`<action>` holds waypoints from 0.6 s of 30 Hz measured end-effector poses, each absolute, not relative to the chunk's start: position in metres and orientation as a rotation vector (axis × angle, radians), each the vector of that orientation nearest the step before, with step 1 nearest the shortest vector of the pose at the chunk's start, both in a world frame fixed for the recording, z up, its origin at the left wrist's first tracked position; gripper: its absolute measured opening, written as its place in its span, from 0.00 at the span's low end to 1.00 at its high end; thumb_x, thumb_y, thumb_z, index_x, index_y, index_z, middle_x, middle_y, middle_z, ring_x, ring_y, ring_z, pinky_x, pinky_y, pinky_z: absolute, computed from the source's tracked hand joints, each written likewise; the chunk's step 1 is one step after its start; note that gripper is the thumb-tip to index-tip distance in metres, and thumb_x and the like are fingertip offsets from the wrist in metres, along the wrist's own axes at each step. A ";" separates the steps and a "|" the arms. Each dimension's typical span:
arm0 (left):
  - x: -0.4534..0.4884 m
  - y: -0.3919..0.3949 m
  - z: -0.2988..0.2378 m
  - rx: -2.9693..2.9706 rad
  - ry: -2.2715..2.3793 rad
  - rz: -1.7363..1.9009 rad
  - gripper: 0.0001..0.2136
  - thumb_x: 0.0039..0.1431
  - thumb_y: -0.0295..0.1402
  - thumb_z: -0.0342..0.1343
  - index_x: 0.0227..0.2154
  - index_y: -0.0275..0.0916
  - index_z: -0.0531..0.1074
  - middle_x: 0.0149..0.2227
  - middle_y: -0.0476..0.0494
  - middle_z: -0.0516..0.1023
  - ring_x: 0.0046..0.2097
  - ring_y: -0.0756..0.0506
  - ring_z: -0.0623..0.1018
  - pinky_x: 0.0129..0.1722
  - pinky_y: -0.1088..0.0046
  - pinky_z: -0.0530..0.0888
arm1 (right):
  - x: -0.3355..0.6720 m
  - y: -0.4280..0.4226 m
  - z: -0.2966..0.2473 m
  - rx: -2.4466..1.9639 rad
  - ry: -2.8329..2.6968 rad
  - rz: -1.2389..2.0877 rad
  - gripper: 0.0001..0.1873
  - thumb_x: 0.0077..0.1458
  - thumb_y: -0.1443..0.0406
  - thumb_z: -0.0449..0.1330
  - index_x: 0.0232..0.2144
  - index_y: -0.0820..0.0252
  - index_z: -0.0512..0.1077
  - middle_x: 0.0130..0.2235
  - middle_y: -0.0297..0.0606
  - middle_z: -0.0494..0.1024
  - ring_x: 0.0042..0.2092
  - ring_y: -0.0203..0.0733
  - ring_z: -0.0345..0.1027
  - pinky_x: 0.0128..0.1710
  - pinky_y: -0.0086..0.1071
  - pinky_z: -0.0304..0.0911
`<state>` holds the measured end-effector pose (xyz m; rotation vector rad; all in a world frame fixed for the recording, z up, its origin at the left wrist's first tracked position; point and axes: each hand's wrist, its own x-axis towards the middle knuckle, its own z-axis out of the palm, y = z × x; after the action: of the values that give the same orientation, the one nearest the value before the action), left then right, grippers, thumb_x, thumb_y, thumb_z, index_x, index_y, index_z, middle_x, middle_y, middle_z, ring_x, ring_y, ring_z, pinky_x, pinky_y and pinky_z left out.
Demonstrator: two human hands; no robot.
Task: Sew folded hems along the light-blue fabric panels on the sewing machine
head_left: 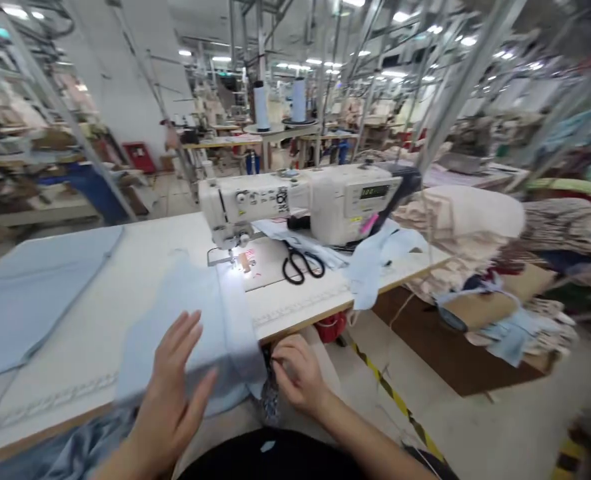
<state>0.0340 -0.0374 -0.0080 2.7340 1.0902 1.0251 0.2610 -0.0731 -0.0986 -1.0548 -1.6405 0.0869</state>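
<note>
My left hand (172,380) is open, fingers spread, at the near part of a light blue fabric piece (190,307) on the sewing table; I cannot tell whether it touches the cloth. This piece runs up to the lit needle area of a white sewing machine (275,197) and hangs over the table's front edge. Just below that edge, my right hand (298,373) is closed in a pinch. A small dark bit shows at its fingertips, too unclear to name. Black-handled scissors (300,263) lie on the machine bed, right of the needle.
Another light blue fabric piece (40,287) lies on the table's left side. Blue strips (370,263) drape over the right edge. Beyond stand fabric piles (465,213) and a brown board (450,347) with bundles. Two thread cones (298,100) rise behind the machine.
</note>
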 end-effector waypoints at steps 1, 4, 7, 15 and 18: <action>0.032 -0.026 -0.014 2.708 1.123 1.018 0.24 0.67 0.35 0.45 0.64 0.43 0.47 0.63 0.36 0.56 0.63 0.37 0.58 0.59 0.49 0.62 | 0.258 -0.082 -0.107 -1.081 -1.604 0.158 0.07 0.57 0.69 0.53 0.37 0.60 0.69 0.36 0.43 0.73 0.39 0.43 0.67 0.39 0.37 0.67; 0.028 0.006 -0.029 2.704 1.116 0.845 0.25 0.67 0.34 0.43 0.64 0.46 0.45 0.64 0.39 0.55 0.66 0.38 0.53 0.61 0.50 0.60 | 0.249 -0.087 -0.125 -1.151 -1.554 0.351 0.09 0.57 0.67 0.57 0.41 0.59 0.70 0.40 0.43 0.73 0.43 0.44 0.67 0.41 0.37 0.65; 0.028 0.023 -0.033 2.765 1.002 0.638 0.21 0.67 0.35 0.42 0.62 0.45 0.53 0.64 0.42 0.57 0.66 0.39 0.53 0.61 0.52 0.61 | 0.244 -0.074 -0.136 -1.165 -1.551 0.504 0.11 0.57 0.62 0.58 0.43 0.57 0.72 0.39 0.41 0.74 0.42 0.44 0.68 0.41 0.35 0.64; 0.054 0.061 -0.027 2.617 0.964 0.460 0.19 0.67 0.41 0.41 0.54 0.40 0.65 0.62 0.42 0.63 0.64 0.41 0.60 0.63 0.53 0.60 | 0.233 -0.066 -0.133 -1.087 -1.526 0.786 0.17 0.59 0.55 0.56 0.26 0.61 0.73 0.27 0.35 0.71 0.30 0.36 0.66 0.29 0.27 0.60; 0.054 0.074 -0.033 2.628 1.003 0.425 0.21 0.66 0.43 0.41 0.56 0.38 0.63 0.62 0.41 0.62 0.64 0.41 0.58 0.63 0.52 0.58 | 0.228 -0.075 -0.126 -1.085 -1.479 0.847 0.18 0.59 0.56 0.56 0.22 0.61 0.70 0.25 0.33 0.67 0.27 0.34 0.63 0.26 0.26 0.56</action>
<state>0.0545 0.0737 -0.0327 2.6283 1.0028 0.4246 0.2283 -0.0745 -0.1258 -1.0847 -1.4793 0.8469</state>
